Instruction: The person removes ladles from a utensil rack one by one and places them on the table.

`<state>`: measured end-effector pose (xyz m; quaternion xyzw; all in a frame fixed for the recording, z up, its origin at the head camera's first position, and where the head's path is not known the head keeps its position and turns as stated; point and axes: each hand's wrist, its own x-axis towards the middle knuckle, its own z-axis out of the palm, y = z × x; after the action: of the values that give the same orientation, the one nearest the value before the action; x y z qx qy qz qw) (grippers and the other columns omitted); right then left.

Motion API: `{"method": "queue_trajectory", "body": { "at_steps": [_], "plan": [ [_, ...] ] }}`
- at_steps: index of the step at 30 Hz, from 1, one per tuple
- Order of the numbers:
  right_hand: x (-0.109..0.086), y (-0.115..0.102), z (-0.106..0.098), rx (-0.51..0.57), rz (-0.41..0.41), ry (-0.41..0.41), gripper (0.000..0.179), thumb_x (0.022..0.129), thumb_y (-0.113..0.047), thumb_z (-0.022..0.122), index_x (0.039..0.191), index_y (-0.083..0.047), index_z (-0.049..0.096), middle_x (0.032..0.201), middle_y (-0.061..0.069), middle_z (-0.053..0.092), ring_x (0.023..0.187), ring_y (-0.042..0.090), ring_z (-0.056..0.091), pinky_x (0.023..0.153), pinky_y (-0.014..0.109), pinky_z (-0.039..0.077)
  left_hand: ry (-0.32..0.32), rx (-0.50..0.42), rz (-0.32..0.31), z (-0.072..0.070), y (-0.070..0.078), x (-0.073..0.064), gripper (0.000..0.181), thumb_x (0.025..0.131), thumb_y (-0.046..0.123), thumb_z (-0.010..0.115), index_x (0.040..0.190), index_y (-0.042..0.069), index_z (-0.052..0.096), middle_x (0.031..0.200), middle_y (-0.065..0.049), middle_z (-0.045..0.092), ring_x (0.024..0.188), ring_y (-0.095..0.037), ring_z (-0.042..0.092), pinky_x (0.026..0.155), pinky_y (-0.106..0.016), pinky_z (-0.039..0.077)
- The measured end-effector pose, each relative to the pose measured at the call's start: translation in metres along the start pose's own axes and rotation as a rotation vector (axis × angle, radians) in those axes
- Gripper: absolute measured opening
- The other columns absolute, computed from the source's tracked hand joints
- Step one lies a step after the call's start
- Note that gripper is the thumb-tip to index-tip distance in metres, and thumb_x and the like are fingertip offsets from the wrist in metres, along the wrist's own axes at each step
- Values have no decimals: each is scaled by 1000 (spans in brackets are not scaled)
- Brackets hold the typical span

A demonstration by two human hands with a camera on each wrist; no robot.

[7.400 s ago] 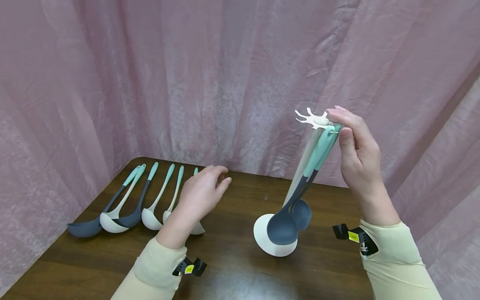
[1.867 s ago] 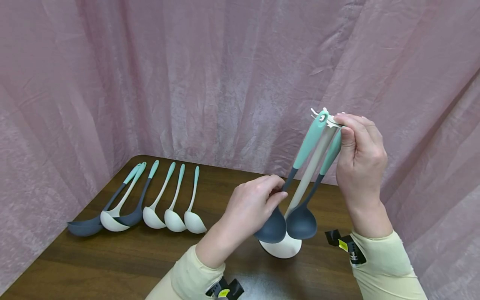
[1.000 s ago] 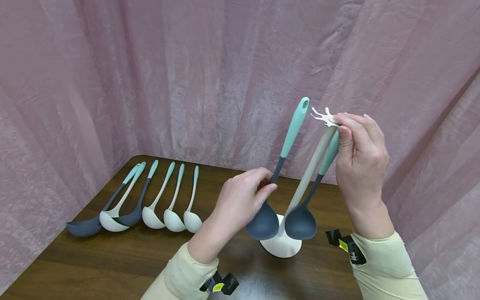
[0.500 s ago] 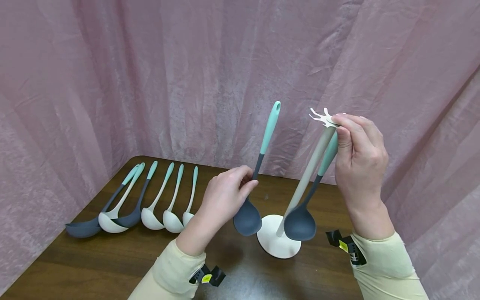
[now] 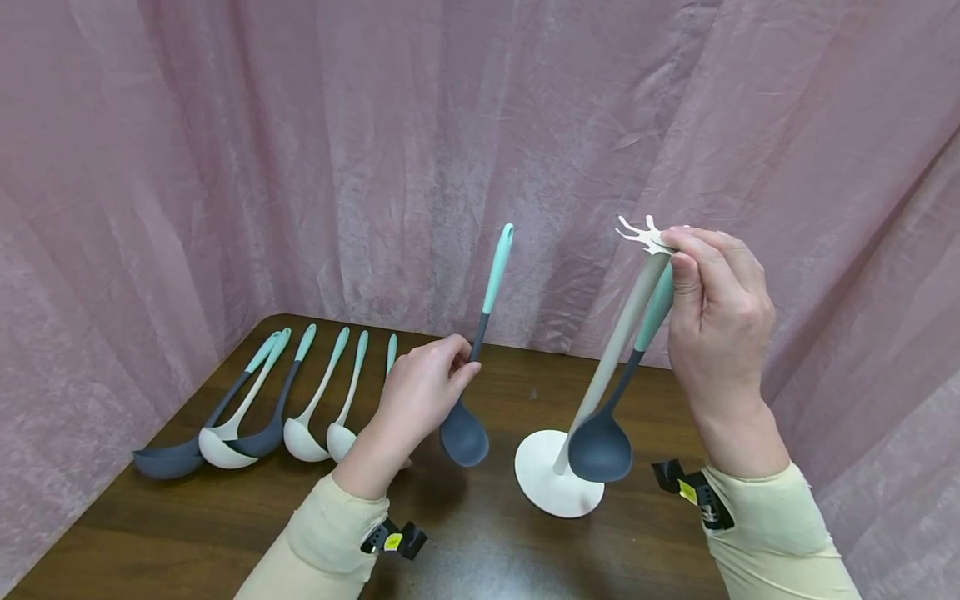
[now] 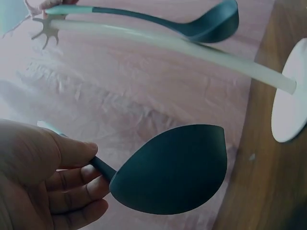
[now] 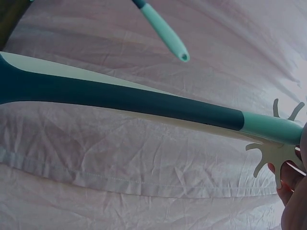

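With thumb and fingers my left hand (image 5: 423, 387) pinches the dark shaft of a grey ladle (image 5: 464, 435) with a mint handle. This ladle is held upright above the table, bowl down; the left wrist view shows its bowl (image 6: 170, 170) large and close. At right, my right hand (image 5: 720, 312) grips the hooked top of a white utensil stand (image 5: 558, 487), thumb and fingertips at the hooks. A second grey ladle (image 5: 600, 446) hangs from the stand under that hand. The loop end of its handle is hidden by the fingers.
Several grey and white ladles lie in a row on the left of the wooden table (image 5: 480, 533), among them a white ladle (image 5: 302, 437) and a grey ladle (image 5: 167, 460). My left forearm partly covers the nearest one. A pink curtain (image 5: 480, 150) hangs behind.
My left hand took one grey ladle off the stand's hook and has carried it left, toward the row. The other grey ladle still hangs there; my right hand stays at the stand's top.
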<state>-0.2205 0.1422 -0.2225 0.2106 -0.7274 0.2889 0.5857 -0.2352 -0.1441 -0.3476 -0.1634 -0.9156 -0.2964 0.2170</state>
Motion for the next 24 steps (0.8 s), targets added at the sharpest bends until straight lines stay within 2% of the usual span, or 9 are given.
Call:
{"method": "queue_trajectory", "body": {
  "at_steps": [11, 17, 24],
  "plan": [
    [0, -1, 1, 1, 5, 2, 22, 108, -18, 71, 122, -5, 83, 120, 15, 78, 118, 39, 70, 109, 40, 50, -23, 66, -55, 5, -22, 5, 14, 102, 22, 84, 101, 12, 74, 82, 2, 70, 66, -16, 60, 59, -38, 49],
    [0, 1, 2, 5, 6, 0, 21, 107, -15, 72, 123, -6, 83, 120, 15, 78, 118, 39, 70, 108, 40, 50, -33, 111, -82, 10, -29, 5, 14, 103, 22, 83, 100, 13, 73, 79, 3, 68, 62, -16, 57, 57, -37, 47],
    [0, 4, 2, 6, 10, 3, 22, 108, -16, 71, 123, -5, 83, 120, 15, 78, 119, 39, 70, 108, 40, 50, -56, 140, -95, 14, -36, 8, 15, 103, 24, 82, 100, 12, 72, 78, 3, 68, 63, -17, 58, 59, -39, 49]
  ]
}}
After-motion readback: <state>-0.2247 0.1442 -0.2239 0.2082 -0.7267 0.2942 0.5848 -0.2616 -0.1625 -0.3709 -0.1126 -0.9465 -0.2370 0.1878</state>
